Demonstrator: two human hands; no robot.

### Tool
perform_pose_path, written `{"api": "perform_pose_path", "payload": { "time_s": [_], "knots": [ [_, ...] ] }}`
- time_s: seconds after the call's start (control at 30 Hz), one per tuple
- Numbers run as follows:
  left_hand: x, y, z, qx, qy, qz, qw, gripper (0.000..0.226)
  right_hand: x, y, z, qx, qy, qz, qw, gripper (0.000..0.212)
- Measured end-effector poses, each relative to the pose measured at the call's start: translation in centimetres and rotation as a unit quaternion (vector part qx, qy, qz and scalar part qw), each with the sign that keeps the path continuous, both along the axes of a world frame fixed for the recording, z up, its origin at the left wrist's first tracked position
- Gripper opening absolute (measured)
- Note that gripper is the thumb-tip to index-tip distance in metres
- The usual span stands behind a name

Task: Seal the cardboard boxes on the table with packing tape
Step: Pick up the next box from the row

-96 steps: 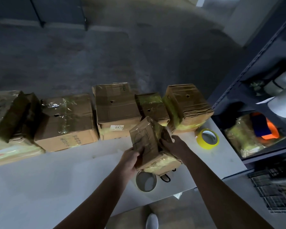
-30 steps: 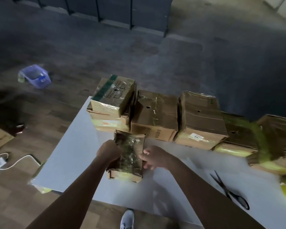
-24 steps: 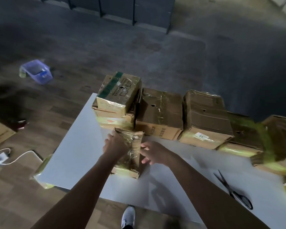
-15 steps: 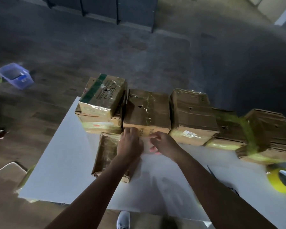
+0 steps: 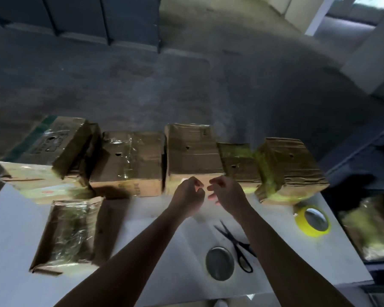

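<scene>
Our left grip (image 5: 187,193) and right grip (image 5: 225,191) hang side by side, fingers loosely curled round nothing, just in front of the middle box (image 5: 193,156) in the row on the bench (image 5: 11,229). The yellow tape roll (image 5: 306,231) lies well right of that box, apart from both.

Seven brown cardboard boxes (image 5: 193,156) wrapped in shiny tape stand on one white table (image 5: 13,218). There are two rolls of tape, one yellow roll (image 5: 306,231) and one pale clear roll (image 5: 208,264), and a single pair of black-handled scissors (image 5: 235,242). Two bare hands show, the left hand (image 5: 187,193) and the right hand (image 5: 227,191).
</scene>
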State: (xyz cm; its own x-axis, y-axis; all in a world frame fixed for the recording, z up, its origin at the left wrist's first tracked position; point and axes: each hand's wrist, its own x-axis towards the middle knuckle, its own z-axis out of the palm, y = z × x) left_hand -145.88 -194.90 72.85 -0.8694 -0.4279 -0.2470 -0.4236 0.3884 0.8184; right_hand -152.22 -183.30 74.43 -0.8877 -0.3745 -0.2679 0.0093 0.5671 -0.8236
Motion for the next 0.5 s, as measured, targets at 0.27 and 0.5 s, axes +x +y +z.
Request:
{"api": "perform_pose_path", "payload": {
  "time_s": [0.27,0.5],
  "knots": [
    [-9.0,11.3,1.9,0.004,0.010,-0.042,0.999,0.031,-8.9,11.4,0.8,0.026,0.039,-0.046,0.998,0.017],
    [-15.7,17.5,2.5,0.066,-0.026,-0.016,0.997,0.035,-16.0,18.1,1.5,0.125,0.165,-0.041,0.977,0.020]
  ]
}}
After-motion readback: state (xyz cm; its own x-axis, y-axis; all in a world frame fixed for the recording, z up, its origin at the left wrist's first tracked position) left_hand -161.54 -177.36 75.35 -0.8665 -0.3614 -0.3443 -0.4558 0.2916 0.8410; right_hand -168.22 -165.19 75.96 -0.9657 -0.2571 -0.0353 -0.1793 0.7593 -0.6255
